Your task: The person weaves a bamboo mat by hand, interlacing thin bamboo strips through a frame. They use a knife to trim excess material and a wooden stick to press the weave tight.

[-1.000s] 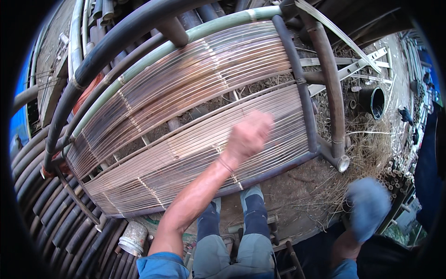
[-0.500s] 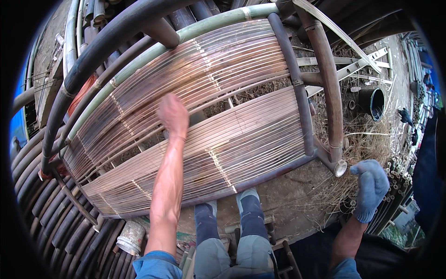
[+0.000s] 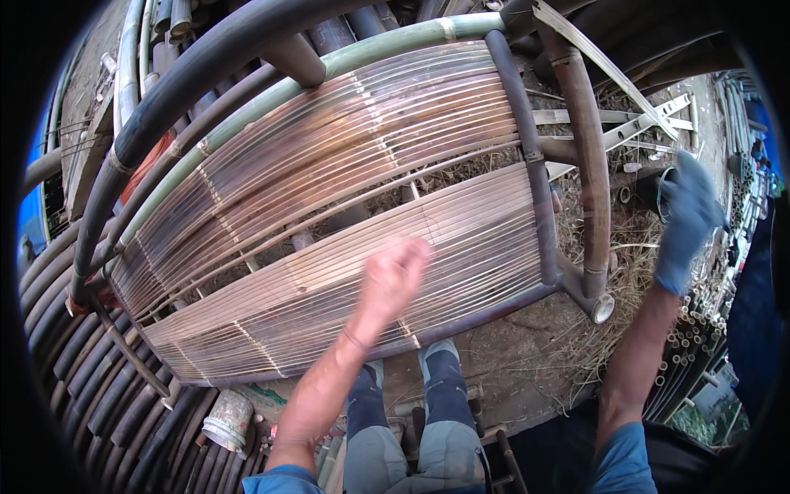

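A large bamboo bench (image 3: 527, 95) with a dark frame and a green back rail spreads in front of me. Its seat of thin slats (image 3: 329, 255) has a long gap along the middle, crossed by a thin lengthwise strip. Over the near band of slats is my bare left hand (image 3: 395, 276), blurred; the fingers look curled, but whether anything is in them I cannot make out. My right hand (image 3: 690, 214), in a blue-grey glove, is raised beyond the bench's right end, in front of a black bucket (image 3: 654, 191). Motion smears its fingers too.
Dark bamboo poles (image 3: 115, 403) lie stacked at the left, with a dirty white bucket (image 3: 228, 420) beside them. Pale split strips (image 3: 634, 123) lie past the bench's right end. Straw (image 3: 634, 272) covers the ground at right, near a pile of thin bamboo (image 3: 695, 329).
My left hand has moved right and nearer to me, from the seat's gap to the near slats. The gloved right hand has risen away from me, toward the black bucket.
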A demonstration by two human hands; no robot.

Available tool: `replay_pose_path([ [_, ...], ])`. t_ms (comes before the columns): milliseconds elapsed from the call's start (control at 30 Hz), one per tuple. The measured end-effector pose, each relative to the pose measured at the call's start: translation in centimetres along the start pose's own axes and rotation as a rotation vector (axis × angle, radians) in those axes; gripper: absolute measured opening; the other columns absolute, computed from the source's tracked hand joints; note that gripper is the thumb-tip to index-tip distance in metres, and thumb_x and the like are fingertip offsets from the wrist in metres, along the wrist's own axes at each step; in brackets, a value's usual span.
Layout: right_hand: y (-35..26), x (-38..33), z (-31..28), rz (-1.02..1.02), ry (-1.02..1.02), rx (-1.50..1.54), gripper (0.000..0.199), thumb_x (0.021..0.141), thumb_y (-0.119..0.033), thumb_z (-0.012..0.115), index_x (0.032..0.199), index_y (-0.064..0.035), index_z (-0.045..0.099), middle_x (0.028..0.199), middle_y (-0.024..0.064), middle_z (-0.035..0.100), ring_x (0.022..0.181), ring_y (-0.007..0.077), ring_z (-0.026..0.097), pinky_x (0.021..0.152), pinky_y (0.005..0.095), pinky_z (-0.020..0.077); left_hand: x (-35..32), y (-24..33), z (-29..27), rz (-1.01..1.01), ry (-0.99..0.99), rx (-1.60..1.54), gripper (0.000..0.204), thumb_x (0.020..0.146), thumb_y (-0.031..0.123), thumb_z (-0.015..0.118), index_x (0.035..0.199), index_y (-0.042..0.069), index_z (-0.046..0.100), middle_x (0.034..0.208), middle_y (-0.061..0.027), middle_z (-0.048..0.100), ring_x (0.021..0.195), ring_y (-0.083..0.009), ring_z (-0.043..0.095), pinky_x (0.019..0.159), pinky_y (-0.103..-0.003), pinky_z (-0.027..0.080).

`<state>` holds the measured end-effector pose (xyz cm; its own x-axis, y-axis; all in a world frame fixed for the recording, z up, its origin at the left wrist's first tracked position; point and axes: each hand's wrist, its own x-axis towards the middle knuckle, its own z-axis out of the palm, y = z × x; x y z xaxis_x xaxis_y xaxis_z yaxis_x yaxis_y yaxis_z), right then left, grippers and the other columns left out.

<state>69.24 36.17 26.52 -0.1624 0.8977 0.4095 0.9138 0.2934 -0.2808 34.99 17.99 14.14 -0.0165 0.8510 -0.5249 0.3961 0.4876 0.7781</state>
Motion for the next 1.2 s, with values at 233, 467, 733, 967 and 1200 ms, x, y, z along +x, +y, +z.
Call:
replay_pose_path([
  [233,-5.0,-10.4,22.1,-0.198,-0.397,-0.375,0.023,0.092,-0.023,0.06,0.07,-0.0151,0.065,0.077,0.0058,0.06,0.077,0.0273,0.061,0.071,0.0444,0.0474,7.6,-8.5,0.8,-0.034,0.232,0.546,0.029,0.101,0.023,0.053,0.102,-0.001,0.07,0.097,-0.0224,0.068,0.1,-0.0396,0.064,0.091,-0.048,0.049],
  [467,-13.7,-13.2,29.8,-0.118,-1.087,-0.088,0.019,0.086,-0.018,0.062,0.085,-0.0069,0.077,0.086,0.021,0.074,0.077,0.0323,0.073,0.073,0.0462,0.0505,11.5,-8.1,2.2,-0.294,-0.06,0.381,0.045,0.103,0.04,0.04,0.106,0.002,0.064,0.113,-0.0304,0.067,0.109,-0.0486,0.062,0.092,-0.057,0.048],
  [733,-10.6,-10.9,33.2,-0.22,-1.49,0.286,0.025,0.084,-0.017,0.06,0.097,-0.001,0.074,0.099,0.0249,0.072,0.082,0.0374,0.071,0.071,0.0471,0.0544,13.8,-8.4,4.4,-0.441,0.034,0.31,0.036,0.091,0.034,0.054,0.105,0.01,0.077,0.105,-0.022,0.073,0.104,-0.0395,0.068,0.096,-0.045,0.045],
  [967,-13.2,-10.6,23.3,0.059,-0.713,0.19,0.025,0.087,-0.016,0.066,0.11,-0.0053,0.072,0.103,0.0218,0.073,0.092,0.0324,0.071,0.088,0.0442,0.053,8.9,-8.6,3.1,-0.255,0.448,-0.049,0.021,0.091,0.025,0.067,0.091,0.008,0.079,0.081,-0.011,0.076,0.074,-0.0206,0.071,0.078,-0.033,0.052],
  [1200,-15.2,-17.6,16.2,0.06,-0.228,0.405,0.034,0.079,0.001,0.072,0.111,-0.0096,0.067,0.108,0.0113,0.066,0.104,0.0286,0.062,0.092,0.0404,0.047,6.6,-5.8,-2.2,-0.349,-0.061,-0.615,0.017,0.086,0.011,0.065,0.087,-0.002,0.075,0.08,-0.0078,0.073,0.06,-0.0098,0.059,0.058,-0.024,0.046],
])
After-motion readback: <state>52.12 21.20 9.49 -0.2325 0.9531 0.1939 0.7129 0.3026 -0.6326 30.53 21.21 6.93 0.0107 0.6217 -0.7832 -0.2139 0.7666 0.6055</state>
